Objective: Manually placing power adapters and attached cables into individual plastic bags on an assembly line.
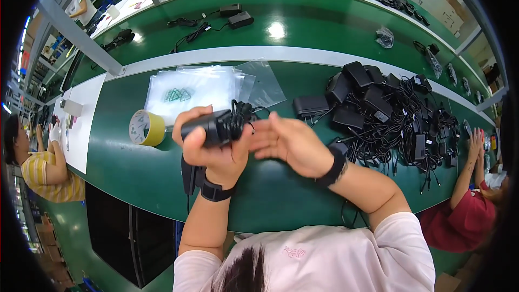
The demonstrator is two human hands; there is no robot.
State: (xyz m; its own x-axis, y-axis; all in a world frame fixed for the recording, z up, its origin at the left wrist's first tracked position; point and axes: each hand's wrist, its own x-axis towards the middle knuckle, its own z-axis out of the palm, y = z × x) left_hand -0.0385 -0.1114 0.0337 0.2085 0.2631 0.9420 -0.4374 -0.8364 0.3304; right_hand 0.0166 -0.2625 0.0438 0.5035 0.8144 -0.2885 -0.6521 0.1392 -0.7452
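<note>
My left hand [219, 159] is wrapped round a black power adapter [208, 130], raised over the bench. Its thin black cable [239, 120] is bunched in a coil at the adapter's right end. My right hand [297, 146] is beside the coil, fingers stretched out toward it; whether the fingertips touch the cable is hard to tell. Just beyond my left hand lie a stack of clear plastic bags [189, 86] and a yellow roll of tape [147, 128]. Another black adapter [311, 106] rests on the bench past my right hand.
A big tangled heap of black adapters and cables [384, 113] covers the bench's right side. Behind a pale rail [259, 53], a green belt [313, 19] carries a few adapters. Co-workers sit left, in a striped yellow top [51, 176], and right, in a red top [467, 216].
</note>
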